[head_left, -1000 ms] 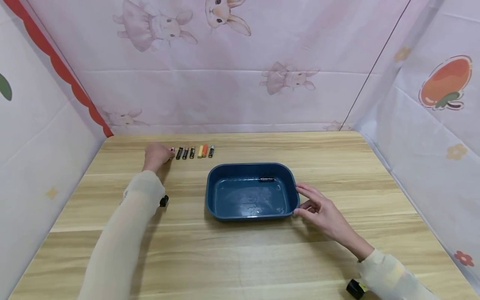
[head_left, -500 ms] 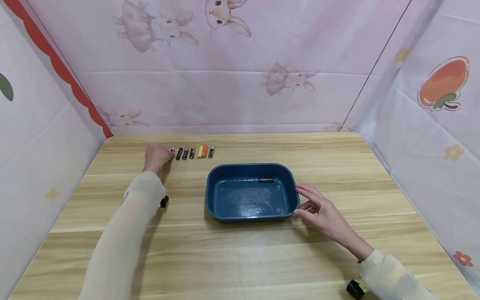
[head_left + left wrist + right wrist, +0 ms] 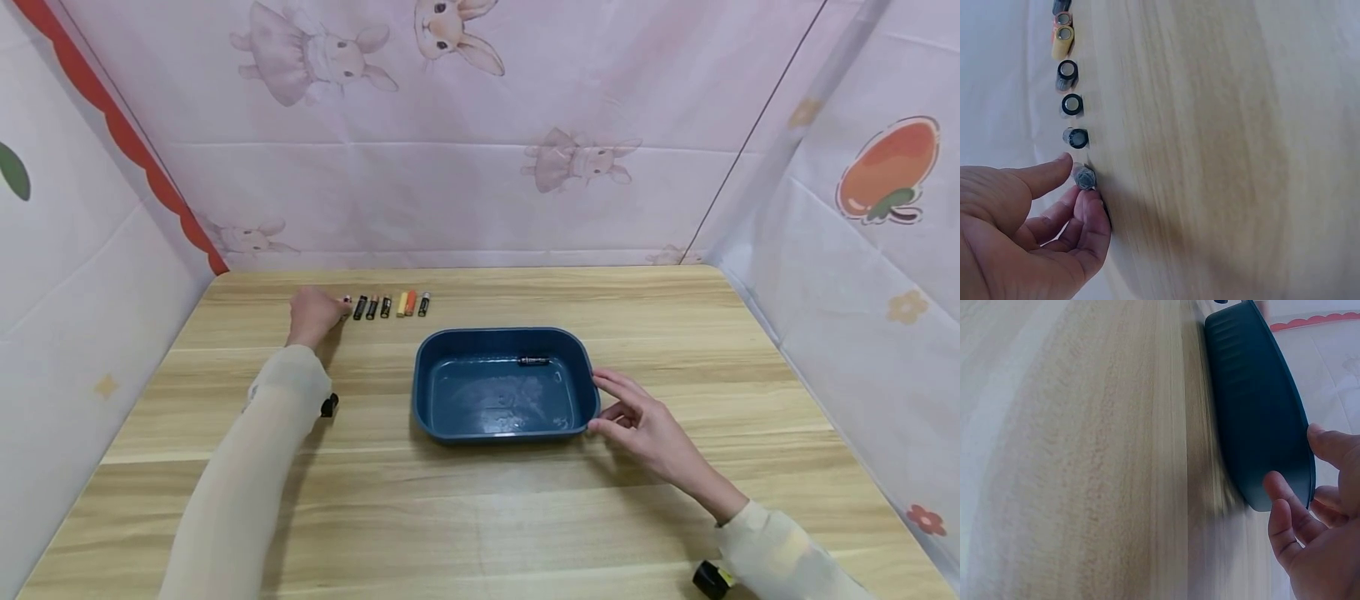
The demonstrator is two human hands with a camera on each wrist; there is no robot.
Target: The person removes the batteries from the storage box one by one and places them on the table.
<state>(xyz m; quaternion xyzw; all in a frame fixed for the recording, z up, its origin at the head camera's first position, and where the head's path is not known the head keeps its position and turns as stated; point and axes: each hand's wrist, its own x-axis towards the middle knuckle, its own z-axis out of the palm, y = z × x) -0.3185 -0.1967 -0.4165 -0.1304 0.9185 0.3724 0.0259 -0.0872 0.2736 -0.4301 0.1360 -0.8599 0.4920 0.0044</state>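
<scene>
My left hand [image 3: 313, 315] is at the left end of a row of batteries. Its thumb and fingertips pinch the endmost battery [image 3: 1085, 179], seen end-on in the left wrist view and mostly hidden in the head view. Beside it lies a black battery [image 3: 361, 307], apart from the fingers. A dark blue plastic basin [image 3: 431, 433] stands at mid-table. Inside it, near the back wall, lies one black battery [image 3: 534, 361]. My right hand [image 3: 651, 433] holds the basin's right end, thumb and fingers spread on its rim and outer wall.
More batteries continue the row rightward: two black ones, a yellow battery [image 3: 402, 304], an orange battery [image 3: 410, 302] and a black one with a silvery end [image 3: 424, 304]. The wooden table [image 3: 480, 517] meets cloth-covered walls [image 3: 450, 208] at the back and sides.
Both hands, the basin and the batteries keep their places. Only the head view has shifted very slightly.
</scene>
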